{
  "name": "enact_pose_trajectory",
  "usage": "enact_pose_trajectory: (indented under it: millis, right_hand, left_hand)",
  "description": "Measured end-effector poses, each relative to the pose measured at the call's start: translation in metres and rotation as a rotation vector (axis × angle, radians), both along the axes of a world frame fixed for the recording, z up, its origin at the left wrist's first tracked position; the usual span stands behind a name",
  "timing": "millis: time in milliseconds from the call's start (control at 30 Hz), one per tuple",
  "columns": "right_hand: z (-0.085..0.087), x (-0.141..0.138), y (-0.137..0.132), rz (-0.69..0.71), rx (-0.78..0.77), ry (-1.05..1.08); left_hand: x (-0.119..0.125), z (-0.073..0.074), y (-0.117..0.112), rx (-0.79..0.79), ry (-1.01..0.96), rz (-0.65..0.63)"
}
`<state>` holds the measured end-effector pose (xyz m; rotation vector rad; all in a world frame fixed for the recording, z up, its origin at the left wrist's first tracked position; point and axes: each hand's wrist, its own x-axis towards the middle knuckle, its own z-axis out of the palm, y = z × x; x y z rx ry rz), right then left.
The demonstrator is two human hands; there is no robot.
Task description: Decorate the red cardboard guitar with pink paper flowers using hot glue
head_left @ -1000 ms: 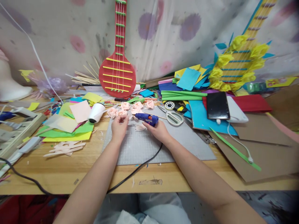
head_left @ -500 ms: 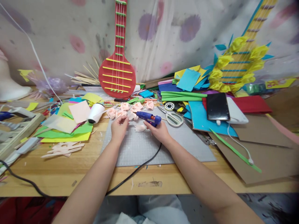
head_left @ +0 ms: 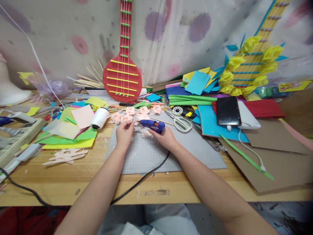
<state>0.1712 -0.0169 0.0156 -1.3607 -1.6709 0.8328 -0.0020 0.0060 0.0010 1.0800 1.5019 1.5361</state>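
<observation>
Right hand (head_left: 166, 137) gripping blue glue gun (head_left: 151, 124), nozzle leftward, left hand (head_left: 124, 133) curled, grip unclear, forearms outstretched

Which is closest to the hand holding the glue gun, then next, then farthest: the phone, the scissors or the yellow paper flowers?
From the right hand on the glue gun, head view:
1. Scissors, just right of it.
2. Phone, farther right.
3. Yellow paper flowers, far right at the back.

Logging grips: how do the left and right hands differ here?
The left hand pinches a pink paper flower with fingertips; the right hand wraps the blue glue gun. The left hand is over the grey cutting mat near its left edge, the right hand nearer its middle. Both are bare.
</observation>
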Motion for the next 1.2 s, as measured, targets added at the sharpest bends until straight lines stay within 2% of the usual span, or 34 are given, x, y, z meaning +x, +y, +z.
enact_pose_trajectory:
  millis: [367,467,633,733,833,1000,1100,1200]
  right_hand:
    - [-0.001,0.004,0.004,-0.084,-0.004,0.017]
    - [0.001,0.01,0.009,-0.198,0.013,0.09]
    - [0.0,0.032,0.023,-0.514,-0.024,0.182]
    - [-0.005,0.041,0.03,-0.601,-0.028,0.175]
    - [-0.012,0.042,0.032,-0.611,-0.049,0.129]
    - [-0.02,0.039,0.032,-0.505,-0.096,-0.078]
    - [-0.02,0.037,0.031,-0.491,-0.112,-0.165]
    - [-0.016,0.035,0.028,-0.519,-0.016,-0.174]
  left_hand:
    - [-0.001,0.0,0.0,0.01,0.018,-0.002]
    - [0.0,0.003,0.0,-0.005,-0.01,0.007]
    - [0.0,0.008,0.0,-0.037,-0.094,0.031]
    - [-0.001,0.008,0.001,-0.021,-0.144,0.062]
    - [-0.002,0.007,0.002,0.007,-0.177,0.069]
    - [-0.003,0.005,0.003,0.037,-0.175,0.056]
    - [-0.004,0.004,0.003,0.05,-0.171,0.068]
    - [-0.005,0.005,0.003,0.074,-0.178,0.087]
